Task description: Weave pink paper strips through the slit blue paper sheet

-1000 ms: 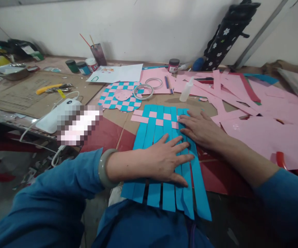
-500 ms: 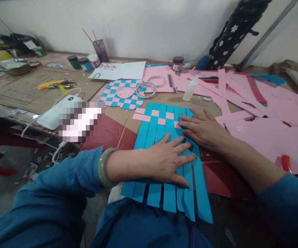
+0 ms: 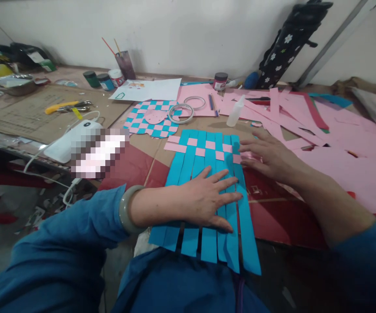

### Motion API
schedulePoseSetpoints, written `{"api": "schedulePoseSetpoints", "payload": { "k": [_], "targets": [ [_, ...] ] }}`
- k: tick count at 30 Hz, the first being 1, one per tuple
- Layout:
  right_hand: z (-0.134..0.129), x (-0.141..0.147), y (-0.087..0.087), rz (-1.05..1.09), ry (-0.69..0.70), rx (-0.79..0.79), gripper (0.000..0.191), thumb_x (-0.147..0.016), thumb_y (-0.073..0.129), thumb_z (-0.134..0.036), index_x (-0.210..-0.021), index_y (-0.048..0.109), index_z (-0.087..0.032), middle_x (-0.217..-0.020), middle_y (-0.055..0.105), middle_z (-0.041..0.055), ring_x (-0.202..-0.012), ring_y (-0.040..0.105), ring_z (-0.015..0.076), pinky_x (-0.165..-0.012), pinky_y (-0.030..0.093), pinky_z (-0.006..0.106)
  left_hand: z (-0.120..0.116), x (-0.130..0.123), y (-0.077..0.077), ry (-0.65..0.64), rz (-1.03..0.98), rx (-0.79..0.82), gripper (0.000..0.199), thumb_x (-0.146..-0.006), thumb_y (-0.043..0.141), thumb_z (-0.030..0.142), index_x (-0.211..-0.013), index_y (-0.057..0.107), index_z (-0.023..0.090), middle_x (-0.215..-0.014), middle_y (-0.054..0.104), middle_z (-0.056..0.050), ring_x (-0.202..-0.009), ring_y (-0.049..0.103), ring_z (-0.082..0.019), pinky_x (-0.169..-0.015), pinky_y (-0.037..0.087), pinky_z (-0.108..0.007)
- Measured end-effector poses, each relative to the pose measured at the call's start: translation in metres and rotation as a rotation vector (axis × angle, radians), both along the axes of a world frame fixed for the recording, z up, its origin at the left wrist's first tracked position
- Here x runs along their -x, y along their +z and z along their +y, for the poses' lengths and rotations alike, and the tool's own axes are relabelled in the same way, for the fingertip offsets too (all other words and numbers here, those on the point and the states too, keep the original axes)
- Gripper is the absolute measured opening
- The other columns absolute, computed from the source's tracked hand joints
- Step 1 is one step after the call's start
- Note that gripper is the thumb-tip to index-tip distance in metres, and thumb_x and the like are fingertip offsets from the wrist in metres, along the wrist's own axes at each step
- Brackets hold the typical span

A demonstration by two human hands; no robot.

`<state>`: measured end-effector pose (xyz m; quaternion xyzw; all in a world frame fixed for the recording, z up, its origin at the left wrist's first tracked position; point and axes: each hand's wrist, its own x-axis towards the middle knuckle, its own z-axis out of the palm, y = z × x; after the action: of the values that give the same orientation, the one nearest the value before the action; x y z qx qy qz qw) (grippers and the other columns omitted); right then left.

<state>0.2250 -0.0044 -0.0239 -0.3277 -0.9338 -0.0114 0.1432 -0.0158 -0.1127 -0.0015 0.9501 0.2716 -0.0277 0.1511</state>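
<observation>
blue paper strips point(image 3: 199, 163) are lying lengthwise under the person, joined along their far end, and two rows of pink strips point(image 3: 174, 148) are crossing them near that end. taking the blue piece as the dial, the right hand point(image 3: 268, 154) is now sitting at two o'clock, having slid outward since half a second ago, when its fingers were covering the right edge of the weave. that shift is baring more of the checks there, and pink ends are showing past the blue edge, partly behind its fingers. the hand is loosely unfurled; whether the fingertips are touching those ends cannot be told.

the left hand point(image 3: 204, 200) is staying where it was at the dial's centre, palm down, fingers spread and grasping nothing, apparently steadying the strips. for the weaving, this is suggesting that the right side is being smoothed or drawn level while the left side is being kept still; the blue lengths toward six o'clock are showing no pink.

a finished-looking checkered piece point(image 3: 135, 124) is resting at eleven o'clock, a tape ring point(image 3: 189, 118) is overlapping its edge, and a glue bottle point(image 3: 234, 114) is standing at one o'clock.
</observation>
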Motion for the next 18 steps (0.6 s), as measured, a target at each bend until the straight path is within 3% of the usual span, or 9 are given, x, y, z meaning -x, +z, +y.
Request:
{"api": "schedulePoseSetpoints", "payload": {
  "k": [4, 10, 18],
  "targets": [
    [0.004, -0.011, -0.007, -0.06, 0.117, -0.011, 0.045, -0.098, 0.037, -0.044, -0.109, 0.075, -0.024, -0.117, 0.072, 0.0084, -0.119, 0.06, 0.0286, -0.112, 0.035, 0.056, 0.0, 0.001, 0.0, 0.004, -0.005, 0.022, 0.078, -0.088, 0.048, 0.067, -0.149, 0.038, 0.019, -0.161, 0.026, -0.017, -0.15, 0.017, -0.042, -0.114, 0.019, -0.07],
    [-0.005, -0.009, -0.003, -0.223, 0.006, -0.009, 0.046, -0.097, 0.035, -0.047, -0.123, 0.07, -0.032, -0.134, 0.064, 0.0064, -0.137, 0.042, 0.0416, -0.104, 0.038, 0.066, 0.001, 0.001, 0.002, 0.004, 0.008, 0.046, 0.078, -0.089, 0.048, 0.067, -0.15, 0.038, 0.019, -0.162, 0.024, -0.017, -0.151, 0.015, -0.042, -0.115, 0.017, -0.069],
    [-0.008, -0.005, 0.002, -0.29, -0.052, 0.005, 0.048, -0.097, 0.032, -0.047, -0.123, 0.07, -0.033, -0.137, 0.063, 0.0035, -0.138, 0.042, 0.04, -0.104, 0.038, 0.063, 0.002, 0.002, 0.0, 0.001, 0.005, 0.044, 0.078, -0.089, 0.049, 0.066, -0.15, 0.038, 0.02, -0.162, 0.025, -0.016, -0.15, 0.015, -0.042, -0.115, 0.017, -0.07]
  ]
}}
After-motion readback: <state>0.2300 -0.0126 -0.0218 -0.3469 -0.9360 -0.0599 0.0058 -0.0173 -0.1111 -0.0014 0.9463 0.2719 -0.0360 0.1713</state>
